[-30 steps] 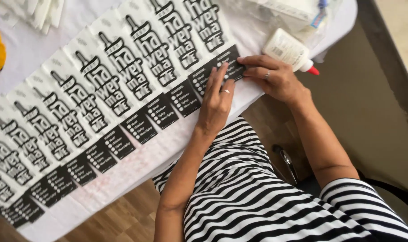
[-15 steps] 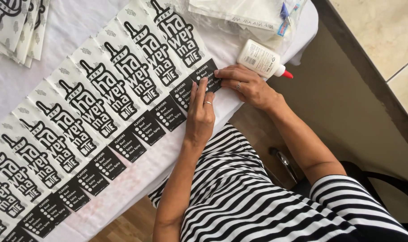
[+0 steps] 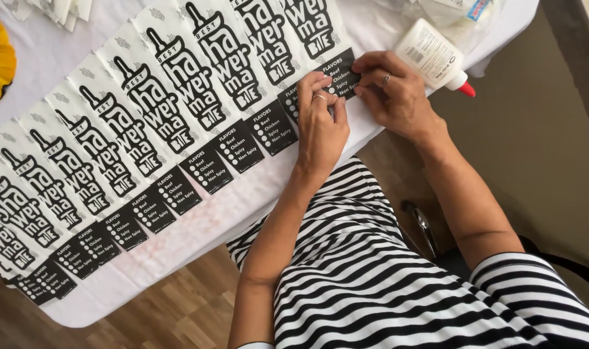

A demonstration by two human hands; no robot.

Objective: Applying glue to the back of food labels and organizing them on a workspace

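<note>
Striped dress [image 3: 398,284] in the foreground, forearms reaching up to the table [image 3: 197,226]. Left hand [image 3: 320,126] lies flat, fingers extended, pressing on the black end of the last paper bag [image 3: 320,39] in the overlapping row. Right hand [image 3: 394,94] sits just beside it, fingertips pinching that same bag's edge. Glue bottle [image 3: 433,55] lies on its side just beyond the right hand, red tip pointing off the table's edge.

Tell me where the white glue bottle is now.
In the head view, the glue bottle lies on its side at the table's upper right, just beyond the right hand.
</note>
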